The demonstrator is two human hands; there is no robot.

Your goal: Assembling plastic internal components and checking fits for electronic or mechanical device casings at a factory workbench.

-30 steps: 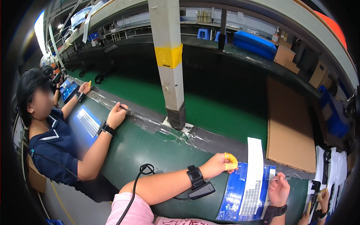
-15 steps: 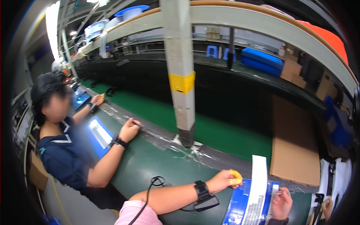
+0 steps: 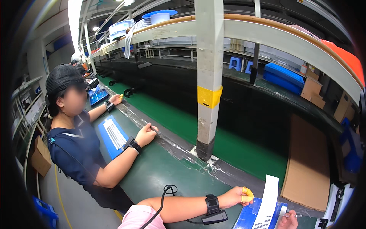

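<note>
My left hand (image 3: 238, 196), with yellow covers on its fingertips, is closed in a pinch at the far left corner of a blue board (image 3: 248, 214). What lies between its fingers is too small to make out. A long white strip with rows of dark labels (image 3: 266, 204) lies over the board, its far end reaching past the board's edge. My right hand (image 3: 288, 220), cut off by the lower edge, is closed round slim metal tweezers (image 3: 294, 216) beside a small white tab (image 3: 283, 210) at the board's right side.
A co-worker (image 3: 76, 126) stands at the left of the same green bench (image 3: 160, 175), near another blue board with white strips (image 3: 113, 135). Beyond it runs a dark belt with a post (image 3: 209, 84). A cardboard sheet (image 3: 308, 164) lies at the right. A black cable (image 3: 162, 206) crosses my left arm.
The view has turned, so the scene sits further right and my hands lower in the picture. My left hand stays at the board's corner; my right hand remains by the white tab.
</note>
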